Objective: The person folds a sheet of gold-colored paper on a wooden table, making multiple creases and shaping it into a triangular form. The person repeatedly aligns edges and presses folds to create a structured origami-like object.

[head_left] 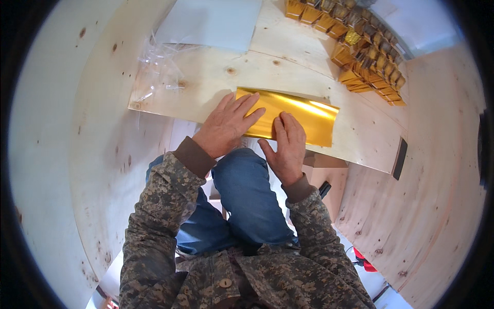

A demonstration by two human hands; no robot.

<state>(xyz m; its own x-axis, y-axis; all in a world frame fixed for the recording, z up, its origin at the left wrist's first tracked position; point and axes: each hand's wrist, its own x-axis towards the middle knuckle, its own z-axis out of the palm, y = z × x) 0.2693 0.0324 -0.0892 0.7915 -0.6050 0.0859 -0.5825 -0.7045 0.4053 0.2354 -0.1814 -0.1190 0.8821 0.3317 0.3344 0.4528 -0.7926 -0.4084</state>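
Left hand (222, 126): you are resting it with fingers spread over the left end of the foil (315, 117)
Right hand (288, 152): you are laying its fingers, close together, thumb apart, over the foil's near edge
Foil's right end: it is lying on the board (370, 134), long axis sloping rightward toward you, your right hand being nearer

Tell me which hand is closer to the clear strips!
Left. The left hand is on the gold sheet's left end, below and right of the clear strips in the picture. The right hand is farther right, touching the sheet's middle.
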